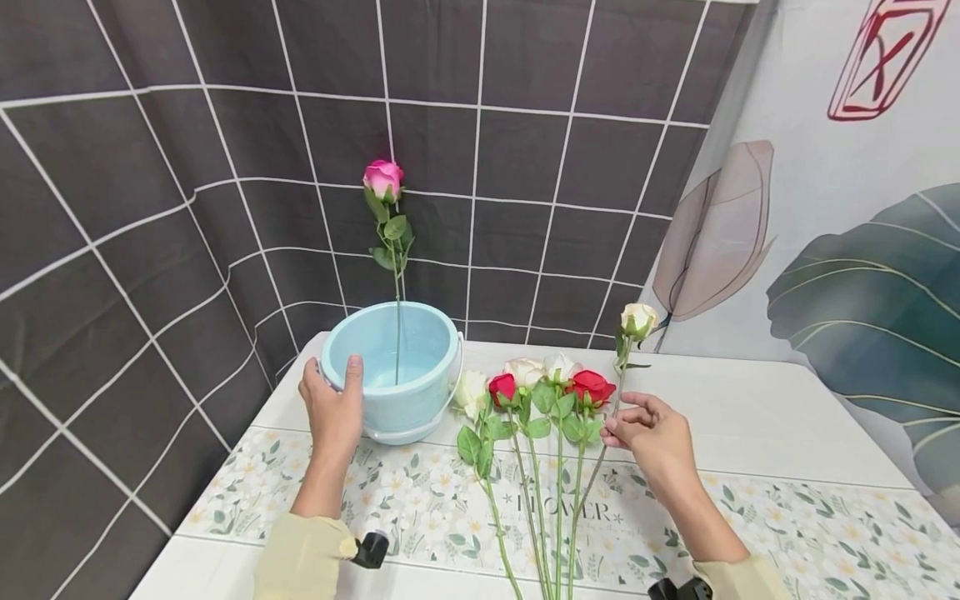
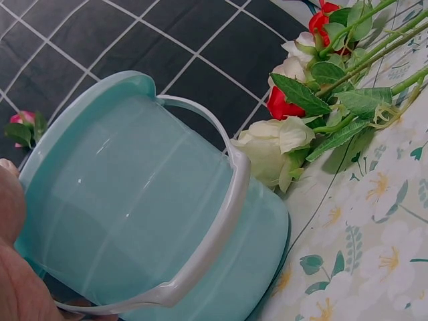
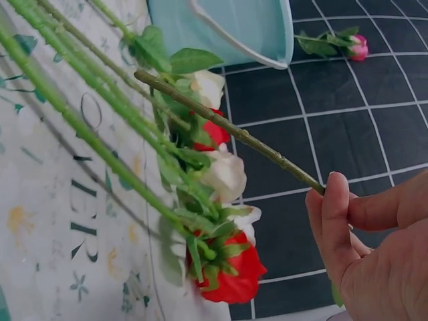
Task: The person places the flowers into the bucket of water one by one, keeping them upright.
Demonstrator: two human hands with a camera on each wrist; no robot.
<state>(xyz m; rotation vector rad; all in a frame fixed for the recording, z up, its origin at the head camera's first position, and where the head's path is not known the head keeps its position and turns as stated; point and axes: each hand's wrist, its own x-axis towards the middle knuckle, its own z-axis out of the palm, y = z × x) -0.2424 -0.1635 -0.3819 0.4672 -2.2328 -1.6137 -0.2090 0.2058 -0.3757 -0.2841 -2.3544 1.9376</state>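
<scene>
Cream rose pinched by its stem in the right grip; left grip holds the blue bucket at its side.
Bloom is above the right grip; other roses lie left of it on the tabletop. A pink rose stands in the bucket, right of the left grip. Judged light, stiff-stemmed, soft-petalled: hold mid-stem. Bucket likely smooth, slippery; steady near rim.
</scene>
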